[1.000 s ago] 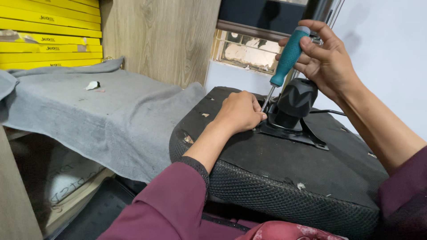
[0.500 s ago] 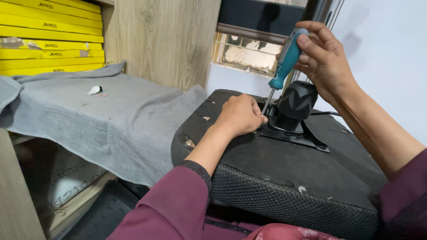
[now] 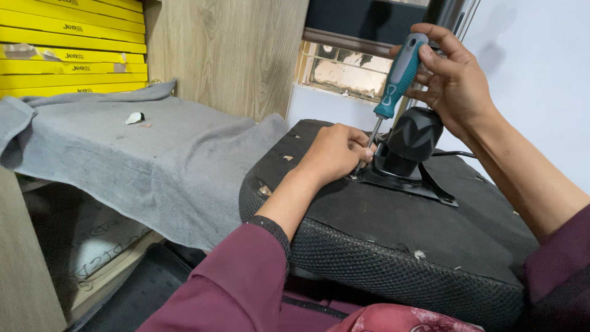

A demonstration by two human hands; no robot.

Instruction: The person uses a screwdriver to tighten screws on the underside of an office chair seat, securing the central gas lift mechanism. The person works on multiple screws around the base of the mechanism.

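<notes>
An upturned black chair seat (image 3: 393, 227) lies in front of me, its mesh edge toward me. A black metal mounting plate (image 3: 410, 182) with a black mechanism housing (image 3: 413, 136) is fixed on top of it. My right hand (image 3: 452, 80) grips the teal and grey handle of a screwdriver (image 3: 398, 77), held nearly upright. Its shaft runs down to the plate's near corner. My left hand (image 3: 335, 150) rests on the seat with its fingers pinched around the screwdriver tip, which they hide.
A grey cloth (image 3: 141, 154) covers a wooden surface to the left, with a small white scrap (image 3: 133, 117) on it. Yellow boxes (image 3: 67, 49) are stacked at the back left. A wooden panel (image 3: 233, 55) and a window (image 3: 344, 71) stand behind.
The view has shifted slightly. My right hand and the screwdriver handle have turned a little; my left hand stays at the tip.
</notes>
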